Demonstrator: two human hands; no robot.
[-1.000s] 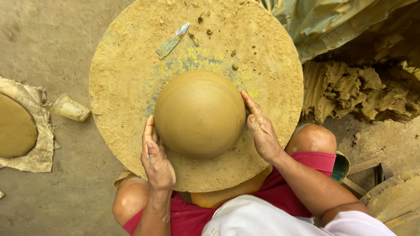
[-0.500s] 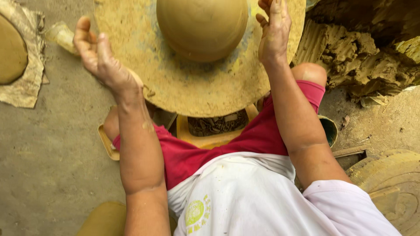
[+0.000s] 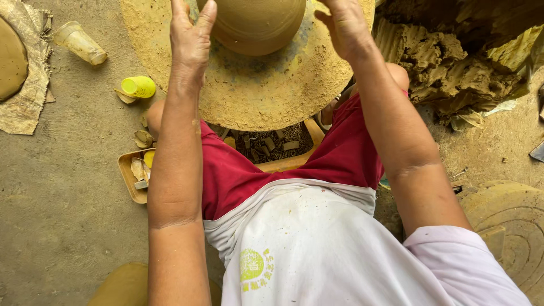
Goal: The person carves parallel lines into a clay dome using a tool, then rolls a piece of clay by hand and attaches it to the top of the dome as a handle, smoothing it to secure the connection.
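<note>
Both hands have moved since the earlier frames: left hand [image 3: 191, 38], half a second ago lifted off past the left edge of the wheel [image 3: 249, 96], now stands over that disc again just beside the dome [image 3: 255, 25]; right hand [image 3: 347, 25] keeps to the dome's right flank. View has tilted down too (a second ago the whole wheel showed; now only its near half).

Item: dome, brown clay, smooth, at the centre of the wheel, top cut off by the frame.

Hands: left, fingers straight and close together, palm toward the dome, holding nothing; contact cannot be told. Right, fingers slightly curled at the dome's side, holding nothing, tips out of frame.

Handling, as a judgement: flat palms on opposite flanks, even pressure, no fingertip digging, since soft clay would likely dent or go lopsided.

Surroundings: yellow cup [image 3: 138, 86] and clear cup [image 3: 79, 41] on the floor left of the wheel; tray of scraps [image 3: 136, 173] by the left knee; clay heap [image 3: 453, 62] to the right.
</note>
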